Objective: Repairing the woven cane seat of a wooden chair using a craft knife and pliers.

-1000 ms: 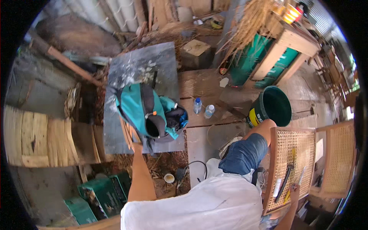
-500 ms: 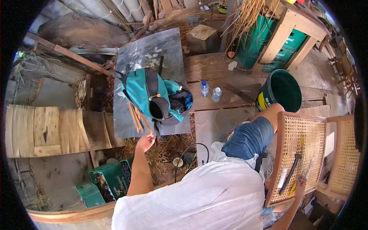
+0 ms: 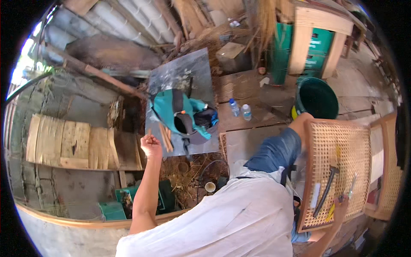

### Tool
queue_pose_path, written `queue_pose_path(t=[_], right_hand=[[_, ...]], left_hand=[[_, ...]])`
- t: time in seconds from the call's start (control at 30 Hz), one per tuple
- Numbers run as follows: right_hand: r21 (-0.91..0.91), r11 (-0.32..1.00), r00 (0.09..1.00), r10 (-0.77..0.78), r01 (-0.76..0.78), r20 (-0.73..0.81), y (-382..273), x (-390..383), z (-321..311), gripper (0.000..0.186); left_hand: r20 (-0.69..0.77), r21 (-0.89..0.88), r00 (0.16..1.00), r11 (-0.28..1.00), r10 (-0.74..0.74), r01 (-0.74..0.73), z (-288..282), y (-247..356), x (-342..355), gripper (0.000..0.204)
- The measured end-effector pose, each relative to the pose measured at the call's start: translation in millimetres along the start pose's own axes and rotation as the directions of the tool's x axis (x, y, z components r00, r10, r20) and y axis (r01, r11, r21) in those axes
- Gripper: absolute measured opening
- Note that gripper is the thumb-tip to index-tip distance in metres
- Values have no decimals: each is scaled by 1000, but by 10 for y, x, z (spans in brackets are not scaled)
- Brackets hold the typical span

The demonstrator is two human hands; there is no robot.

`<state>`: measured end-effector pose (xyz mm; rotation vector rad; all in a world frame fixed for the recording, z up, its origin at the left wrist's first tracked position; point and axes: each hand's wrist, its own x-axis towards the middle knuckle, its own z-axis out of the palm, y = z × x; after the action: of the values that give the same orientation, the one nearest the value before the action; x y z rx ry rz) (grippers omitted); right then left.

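Observation:
My left hand [image 3: 151,145] is raised beside the grey board [image 3: 200,81], fingers curled together. A small brown tip shows above them, too small to name. Close by, thin wooden strips [image 3: 165,138] lie on the board next to an open teal backpack [image 3: 174,105]. My right hand [image 3: 341,201] is blurred over a woven cane panel [image 3: 321,137] with a wooden frame, and its fingers are hard to make out. Around it on the cane lie a dark hammer [image 3: 326,192], a white tube [image 3: 315,195], a yellow-handled tool [image 3: 330,212] and a slim pointed metal tool [image 3: 352,186].
Two plastic bottles [image 3: 246,112] stand on the wooden planks, left of a dark green bucket [image 3: 317,98]. Green crates [image 3: 319,47] sit behind a wooden frame at the far right. A wooden slat panel [image 3: 75,143] lies left, with another green crate [image 3: 112,210] below it.
My left hand has moved up and left, away from the strip ends, with fingers still curled. My right hand has shifted slightly over the cane panel. The whole view has turned a little.

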<state>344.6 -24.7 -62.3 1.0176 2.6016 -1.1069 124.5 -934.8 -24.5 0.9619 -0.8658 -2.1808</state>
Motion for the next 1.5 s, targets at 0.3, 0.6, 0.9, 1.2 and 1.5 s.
queue_pose_path(t=[0.3,0.6,0.9,1.2,1.5], right_hand=[[-282,959,813,-198,43,-547,-1034,-550,219,56],[768,338,804,52,544,-593,-2406,-1216,114,62],[-225,956,727,-290,188,-623,-765,-470,-854,40],[-487,873,911,-198,-3,-361,116,820,-1507,50],[-469,883,797,-298,21,-525,246,1053,-1413,44]], left_hand=[[881,58,439,883,174,-467,2283,-1183,-2569,9],[614,31,-748,955,-251,-294,1998,-3104,-5123,11],[222,-24,-916,937,-334,-348,2735,-3993,-5618,16],[503,-416,-692,557,-518,-719,4108,-5966,-6052,68],[609,-515,-608,329,-509,-792,3958,-6560,-6277,70]])
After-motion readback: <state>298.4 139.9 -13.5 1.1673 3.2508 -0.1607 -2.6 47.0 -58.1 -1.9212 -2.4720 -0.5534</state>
